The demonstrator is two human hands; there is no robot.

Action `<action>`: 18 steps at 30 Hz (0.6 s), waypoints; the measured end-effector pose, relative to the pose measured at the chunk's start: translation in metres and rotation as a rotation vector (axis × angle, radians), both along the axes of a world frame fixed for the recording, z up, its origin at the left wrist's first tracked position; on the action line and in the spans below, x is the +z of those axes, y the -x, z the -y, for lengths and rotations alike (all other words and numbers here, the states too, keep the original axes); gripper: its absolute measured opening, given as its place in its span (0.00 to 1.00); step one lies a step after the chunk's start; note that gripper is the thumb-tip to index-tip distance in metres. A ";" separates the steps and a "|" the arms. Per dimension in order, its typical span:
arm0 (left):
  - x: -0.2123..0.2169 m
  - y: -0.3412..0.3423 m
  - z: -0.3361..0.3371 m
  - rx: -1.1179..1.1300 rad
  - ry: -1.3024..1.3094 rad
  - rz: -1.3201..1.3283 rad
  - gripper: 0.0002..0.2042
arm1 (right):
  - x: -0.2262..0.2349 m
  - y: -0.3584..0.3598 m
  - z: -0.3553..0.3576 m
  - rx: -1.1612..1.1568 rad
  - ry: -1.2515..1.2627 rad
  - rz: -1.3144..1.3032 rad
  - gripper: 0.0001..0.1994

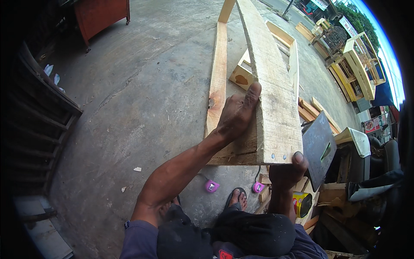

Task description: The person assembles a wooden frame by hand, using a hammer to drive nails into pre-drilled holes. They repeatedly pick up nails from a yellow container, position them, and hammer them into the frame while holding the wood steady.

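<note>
A pale rough-sawn wooden frame (276, 95) stretches away in front of me, tilted, with its broad top board facing up. Two nail heads (278, 156) show at the near end of that board. My left hand (237, 113) is closed on the board's left edge, the thumb lying over the top; its fingertips are hidden. At the near right corner, my right hand (290, 172) grips the frame with the thumb up against the end, its other fingers out of sight underneath. A lower side board (217, 69) of the frame runs along the left.
Beyond lies another wooden frame (293, 56) on the concrete floor (142, 86). To the right are a dark metal panel (319, 146), a yellow can (303, 203) and scrap wood. Two pink tape measures (211, 186) hang or lie near my feet. A red cabinet (101, 17) stands far left.
</note>
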State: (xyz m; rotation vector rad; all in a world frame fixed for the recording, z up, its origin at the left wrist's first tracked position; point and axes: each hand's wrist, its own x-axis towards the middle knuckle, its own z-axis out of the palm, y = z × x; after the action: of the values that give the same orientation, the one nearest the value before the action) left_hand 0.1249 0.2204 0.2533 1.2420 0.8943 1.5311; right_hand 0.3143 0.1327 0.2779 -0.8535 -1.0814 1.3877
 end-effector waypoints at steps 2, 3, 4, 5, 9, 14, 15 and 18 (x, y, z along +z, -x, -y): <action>0.002 0.000 0.002 -0.001 0.013 0.038 0.45 | -0.001 0.001 0.000 0.004 -0.022 -0.041 0.49; 0.002 0.000 0.002 -0.004 0.019 0.047 0.45 | -0.001 0.001 0.000 -0.014 -0.011 -0.025 0.49; 0.002 0.000 0.003 -0.006 0.026 0.056 0.44 | -0.001 0.001 0.001 -0.013 -0.008 -0.032 0.49; 0.002 0.002 0.003 -0.011 0.030 0.048 0.44 | -0.001 0.002 0.001 -0.011 -0.005 -0.041 0.49; 0.001 0.004 0.002 0.026 -0.006 0.015 0.44 | 0.001 0.003 0.002 -0.048 0.018 0.010 0.49; 0.001 0.003 0.000 -0.015 0.017 0.028 0.44 | 0.002 0.002 0.002 -0.064 0.024 0.028 0.50; 0.001 0.003 0.000 -0.012 0.024 0.025 0.44 | 0.002 0.002 0.001 -0.072 0.022 0.046 0.50; 0.002 0.002 0.000 -0.003 0.033 0.027 0.45 | 0.002 0.001 0.000 -0.067 0.006 0.050 0.50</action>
State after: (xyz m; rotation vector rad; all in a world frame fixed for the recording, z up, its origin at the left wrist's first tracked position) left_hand 0.1229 0.2201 0.2550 1.1960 0.8967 1.5218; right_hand 0.3128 0.1324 0.2799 -0.9249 -1.0780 1.3207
